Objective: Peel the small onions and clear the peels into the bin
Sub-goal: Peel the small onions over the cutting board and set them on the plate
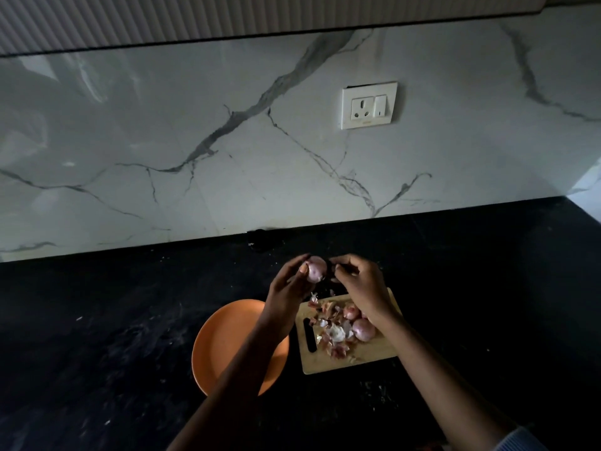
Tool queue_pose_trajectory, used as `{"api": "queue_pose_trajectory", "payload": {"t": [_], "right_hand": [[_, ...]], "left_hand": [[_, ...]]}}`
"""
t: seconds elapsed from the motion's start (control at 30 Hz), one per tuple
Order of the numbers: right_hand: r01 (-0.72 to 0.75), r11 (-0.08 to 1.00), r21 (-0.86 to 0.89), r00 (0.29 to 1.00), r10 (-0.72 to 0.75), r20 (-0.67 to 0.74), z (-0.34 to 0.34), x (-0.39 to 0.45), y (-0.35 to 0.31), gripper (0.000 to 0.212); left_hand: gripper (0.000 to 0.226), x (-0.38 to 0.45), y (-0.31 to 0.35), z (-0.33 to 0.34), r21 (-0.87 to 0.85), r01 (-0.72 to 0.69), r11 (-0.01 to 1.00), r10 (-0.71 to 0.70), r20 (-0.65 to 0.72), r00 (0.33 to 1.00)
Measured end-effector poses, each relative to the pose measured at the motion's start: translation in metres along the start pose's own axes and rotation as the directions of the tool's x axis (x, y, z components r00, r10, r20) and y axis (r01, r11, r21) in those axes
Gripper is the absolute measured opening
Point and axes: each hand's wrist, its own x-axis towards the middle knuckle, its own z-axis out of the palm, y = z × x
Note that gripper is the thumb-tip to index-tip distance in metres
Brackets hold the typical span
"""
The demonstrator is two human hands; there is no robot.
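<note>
Item: small onion point(316, 269), raised above the far edge of the cutting board point(374, 356), left hand point(287, 292) grasping it steady while the right hand point(361, 284) pinches at its skin, likely so scraps drop boardward. On the board: peels point(331, 336), two more onions point(362, 330). Left of the board: orange plate point(224, 336) on the dark bench point(97, 320). No bin visible.
</note>
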Motion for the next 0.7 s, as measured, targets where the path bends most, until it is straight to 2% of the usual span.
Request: {"api": "queue_pose_trajectory", "payload": {"t": [0.07, 0.17, 0.23, 0.3, 0.37, 0.43, 0.5, 0.6, 0.7], "right_hand": [[-0.01, 1.0, -0.022, 1.0, 0.01, 0.009, -0.001, 0.001, 0.004, 0.018], [-0.022, 0.972, -0.233, 0.998, 0.036, 0.055, -0.006, 0.0, 0.018, 0.02], [-0.051, 0.941, -0.335, 0.988, 0.097, 0.123, -0.01, -0.005, 0.028, 0.025], [-0.02, 0.917, -0.398, 0.969, 0.115, 0.217, -0.011, -0.009, 0.036, 0.028], [0.017, 0.925, -0.381, 0.969, 0.078, 0.233, -0.011, -0.012, 0.035, 0.033], [-0.013, 0.953, -0.304, 0.979, 0.075, 0.191, -0.008, -0.012, 0.025, 0.043], [0.022, 0.975, -0.222, 0.987, 0.014, 0.159, -0.001, -0.009, 0.012, 0.051], [0.103, 0.983, -0.154, 0.989, -0.085, 0.12, 0.01, -0.005, 0.0, 0.043], [0.123, 0.983, -0.139, 0.992, -0.116, 0.055, 0.013, -0.004, -0.003, 0.036]], "left_hand": [[0.035, -0.001, 0.002, 0.0, -0.044, 0.02, 0.999, -0.02, 0.004, 1.0], [0.034, 0.001, 0.003, -0.004, -0.127, 0.044, 0.991, -0.047, -0.019, 0.999], [0.029, 0.002, 0.003, -0.008, -0.165, 0.049, 0.985, -0.055, -0.029, 0.998], [0.024, 0.003, 0.005, -0.009, -0.177, 0.045, 0.983, -0.049, -0.021, 0.999], [0.021, 0.003, 0.002, -0.009, -0.166, 0.023, 0.986, -0.028, -0.028, 0.999], [0.02, 0.004, -0.001, -0.008, -0.145, -0.01, 0.989, 0.003, -0.052, 0.999], [0.02, 0.005, -0.003, -0.005, -0.094, -0.049, 0.994, 0.042, -0.079, 0.996], [0.033, 0.006, -0.001, -0.002, -0.012, -0.084, 0.996, 0.082, -0.09, 0.993], [0.042, 0.007, 0.003, -0.001, 0.02, -0.069, 0.997, 0.07, -0.099, 0.993]]}}
